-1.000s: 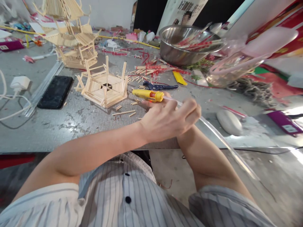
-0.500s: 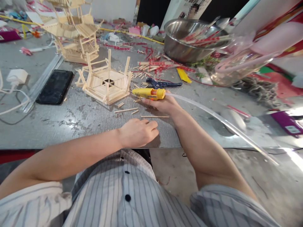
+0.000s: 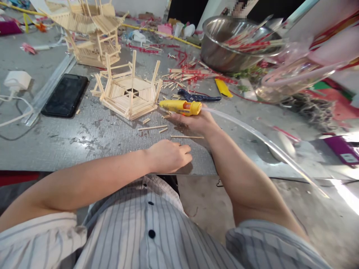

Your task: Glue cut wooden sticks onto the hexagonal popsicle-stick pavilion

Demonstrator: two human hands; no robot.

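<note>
A yellow hot glue gun (image 3: 181, 107) lies in my right hand (image 3: 200, 121), whose fingers are wrapped round it from below. A long clear glue stick (image 3: 252, 136) trails out of its back. The nozzle points left, close to the right edge of a six-sided frame of thin wooden sticks (image 3: 130, 98) with upright posts. I cannot tell whether it touches. Near the table's front edge rests my left hand (image 3: 169, 156), palm down and fingers curled, with nothing showing in them. Just beyond it lie a single thin stick (image 3: 187, 137) and several cut pieces (image 3: 153, 127).
Behind the frame stands a taller stick tower (image 3: 95, 37). A black phone (image 3: 66, 95), clear glue sticks (image 3: 50, 87) and a white charger (image 3: 17, 80) lie left. Dark blue pliers (image 3: 199, 97) and a steel bowl (image 3: 215, 56) are beyond the glue gun. Red-wrapped sticks (image 3: 187, 73) lie scattered.
The whole view has shifted slightly, so the table things sit a little higher and further right. My hands and the glue gun keep nearly the same places on the table.
</note>
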